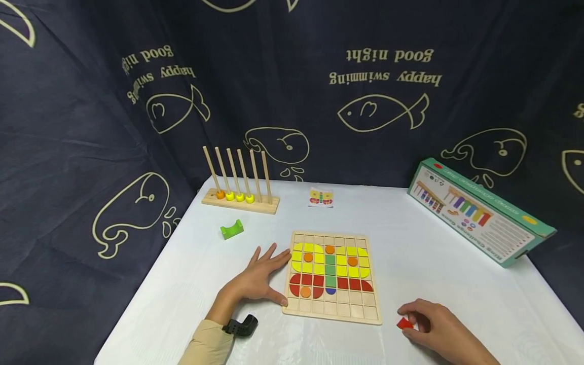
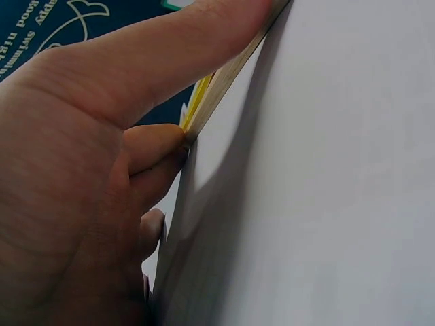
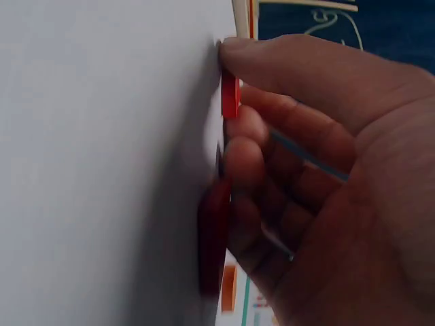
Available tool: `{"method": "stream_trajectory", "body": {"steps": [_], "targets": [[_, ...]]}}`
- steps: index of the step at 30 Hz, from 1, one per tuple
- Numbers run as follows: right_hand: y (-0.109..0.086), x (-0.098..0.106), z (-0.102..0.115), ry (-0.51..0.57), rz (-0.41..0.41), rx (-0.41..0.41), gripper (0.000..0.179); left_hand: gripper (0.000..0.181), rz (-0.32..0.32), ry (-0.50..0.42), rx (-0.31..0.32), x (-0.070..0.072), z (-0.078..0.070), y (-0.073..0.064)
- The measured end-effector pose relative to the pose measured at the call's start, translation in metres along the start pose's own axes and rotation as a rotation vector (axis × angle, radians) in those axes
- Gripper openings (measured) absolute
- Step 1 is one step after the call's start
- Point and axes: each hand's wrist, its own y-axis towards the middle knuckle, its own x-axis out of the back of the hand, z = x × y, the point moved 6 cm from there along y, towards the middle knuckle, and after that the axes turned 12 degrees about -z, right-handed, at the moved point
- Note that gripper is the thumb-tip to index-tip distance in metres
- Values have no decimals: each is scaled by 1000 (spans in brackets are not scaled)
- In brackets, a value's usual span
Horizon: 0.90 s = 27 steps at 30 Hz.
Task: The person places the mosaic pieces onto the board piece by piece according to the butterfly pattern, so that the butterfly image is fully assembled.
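A square wooden grid board lies on the white table, bearing yellow, red, green, orange and blue flat pieces in a butterfly shape. My left hand is spread at its left side, index fingertip and thumb touching the edge. In the left wrist view, thumb and fingertips rest against the board's wooden side. To the right of the board, my right hand pinches a small red piece between thumb and fingers, close over the table. The right wrist view also shows a dark red piece below the curled fingers.
A wooden rack with upright pegs and several beads stands at the back left. Nearer lies a green curved block. Behind the board is a small picture card. A green-edged game box sits at the right. Dark printed fabric hangs around.
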Motion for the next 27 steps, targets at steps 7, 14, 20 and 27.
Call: {"method": "stream_trajectory", "body": {"steps": [7, 14, 20, 27], "targets": [[5, -5, 13, -129, -71, -64, 24, 125, 10, 11, 13, 0, 0, 0], [14, -6, 21, -213, -126, -58, 21, 123, 4, -4, 5, 1, -1, 0], [25, -6, 41, -196, -211, 102, 19, 123, 7, 3, 8, 1, 0, 0], [40, -19, 69, -204, -231, 212, 19, 124, 9, 11, 11, 0, 0, 0]]}}
